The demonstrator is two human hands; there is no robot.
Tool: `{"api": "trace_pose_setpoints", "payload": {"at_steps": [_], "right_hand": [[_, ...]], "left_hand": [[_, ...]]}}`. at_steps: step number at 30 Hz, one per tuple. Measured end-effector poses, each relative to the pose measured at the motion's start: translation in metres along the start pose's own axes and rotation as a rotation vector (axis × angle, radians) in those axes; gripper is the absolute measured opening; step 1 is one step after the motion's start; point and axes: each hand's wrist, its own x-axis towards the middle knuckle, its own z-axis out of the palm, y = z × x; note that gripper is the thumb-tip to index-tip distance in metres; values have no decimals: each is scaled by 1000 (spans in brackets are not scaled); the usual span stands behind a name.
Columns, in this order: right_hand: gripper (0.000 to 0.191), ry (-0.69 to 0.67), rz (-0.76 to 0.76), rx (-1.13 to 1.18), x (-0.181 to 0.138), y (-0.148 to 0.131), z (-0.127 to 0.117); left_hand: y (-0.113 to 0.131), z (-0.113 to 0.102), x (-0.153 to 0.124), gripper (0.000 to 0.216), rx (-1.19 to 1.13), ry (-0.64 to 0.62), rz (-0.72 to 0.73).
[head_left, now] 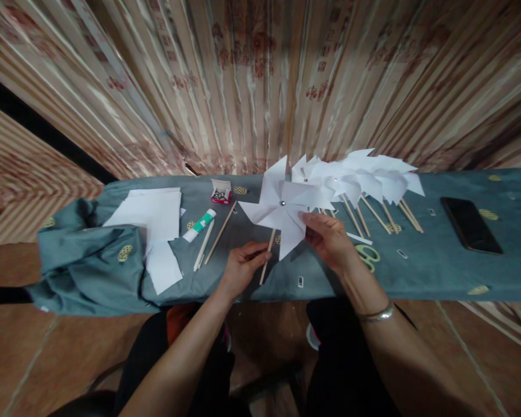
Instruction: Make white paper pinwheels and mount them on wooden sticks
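While the left hand (239,267) pinches the stick (263,274) and the right hand (329,240) the pinwheel (276,206), it looks like adjusting, next wanting gentle turning

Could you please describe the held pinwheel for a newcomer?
Start from the long cloth-covered table. Near its middle, the left hand grips a wooden stick and the right hand a blade. That white pinwheel is held up; its neighbours lie overlapping.

Dim, uneven light, deep shadow beneath the table (434,278), slight blur, wide-angle stretch toward the edges
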Motion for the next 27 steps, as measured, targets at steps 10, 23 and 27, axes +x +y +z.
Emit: {"api": "trace_pose_setpoints", "payload": {"at_steps": [10,23,27], "right_hand": [[32,-87,27,-50,-10,7,15],[27,-345,-70,-478,-30,1,22],[30,-178,-125,-283,-23,-17,1]], "left_hand": [[0,1,1,19,-33,-5,12],[3,-1,1,32,-76,70,-51],[3,-1,1,33,-126,115,-89]]}}
